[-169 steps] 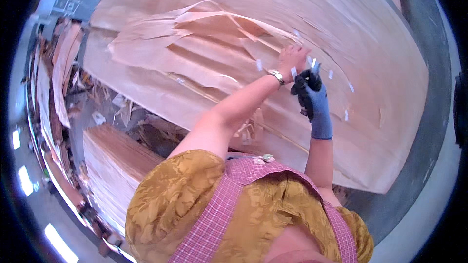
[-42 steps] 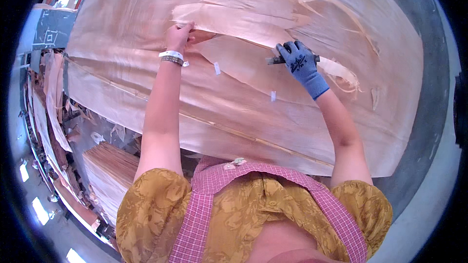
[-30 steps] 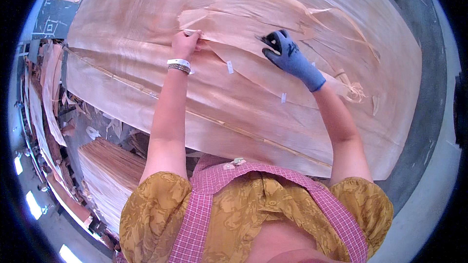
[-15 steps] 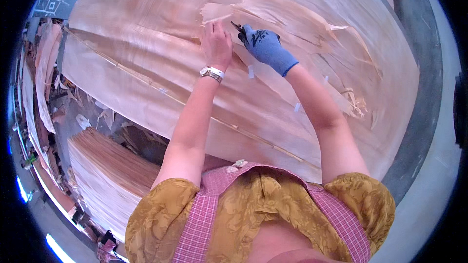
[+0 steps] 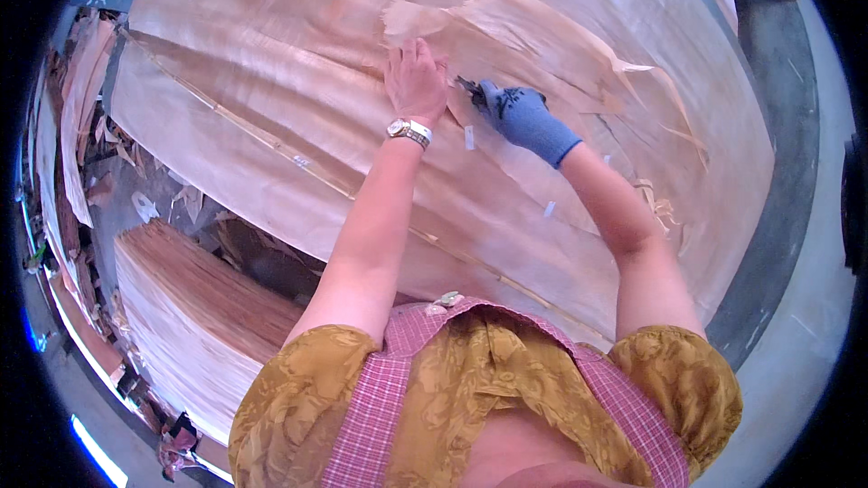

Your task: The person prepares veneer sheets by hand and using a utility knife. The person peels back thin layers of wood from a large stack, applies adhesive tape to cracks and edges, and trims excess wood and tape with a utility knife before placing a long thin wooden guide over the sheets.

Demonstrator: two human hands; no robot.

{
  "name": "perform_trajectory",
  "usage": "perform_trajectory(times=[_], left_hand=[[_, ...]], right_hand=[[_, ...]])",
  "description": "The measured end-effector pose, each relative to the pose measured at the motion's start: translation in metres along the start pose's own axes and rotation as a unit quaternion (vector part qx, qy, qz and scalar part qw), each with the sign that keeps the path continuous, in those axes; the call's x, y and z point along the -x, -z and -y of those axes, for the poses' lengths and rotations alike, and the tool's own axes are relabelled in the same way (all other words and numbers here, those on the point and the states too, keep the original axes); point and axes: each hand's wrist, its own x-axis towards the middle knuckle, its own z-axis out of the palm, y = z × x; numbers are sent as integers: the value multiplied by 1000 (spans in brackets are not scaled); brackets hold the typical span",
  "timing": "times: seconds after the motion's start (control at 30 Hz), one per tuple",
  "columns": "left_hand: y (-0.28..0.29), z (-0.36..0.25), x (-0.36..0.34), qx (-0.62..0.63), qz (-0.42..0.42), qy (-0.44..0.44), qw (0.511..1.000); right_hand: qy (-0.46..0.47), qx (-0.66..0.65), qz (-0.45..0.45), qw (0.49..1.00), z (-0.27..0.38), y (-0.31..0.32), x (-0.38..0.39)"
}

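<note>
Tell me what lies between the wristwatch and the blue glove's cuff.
In the head view, a small whitish strip, probably tape, lies on the wood veneer between the wristwatch and the blue glove's cuff.

head view | left of worn fisheye pair | faces down | apron (image 5: 420, 334) close below, wood sheet (image 5: 298, 108) farther

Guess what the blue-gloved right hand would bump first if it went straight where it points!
Probably the bare left hand, just ahead of the dark tool in the right hand, though depth is unclear.
</note>
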Motion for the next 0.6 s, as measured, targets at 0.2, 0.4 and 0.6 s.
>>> perform_trajectory(times=[0.2, 0.4, 0.6], left_hand=[[0, -3, 1, -6, 5, 12, 1000], [1, 0, 3, 3, 2, 18, 1000], [2, -1, -3, 51, -32, 27, 998]], right_hand=[[91, 18, 27, 995, -83, 14, 55], [59, 90, 11, 994, -115, 52, 79], [118, 62, -64, 989, -33, 50, -58]])
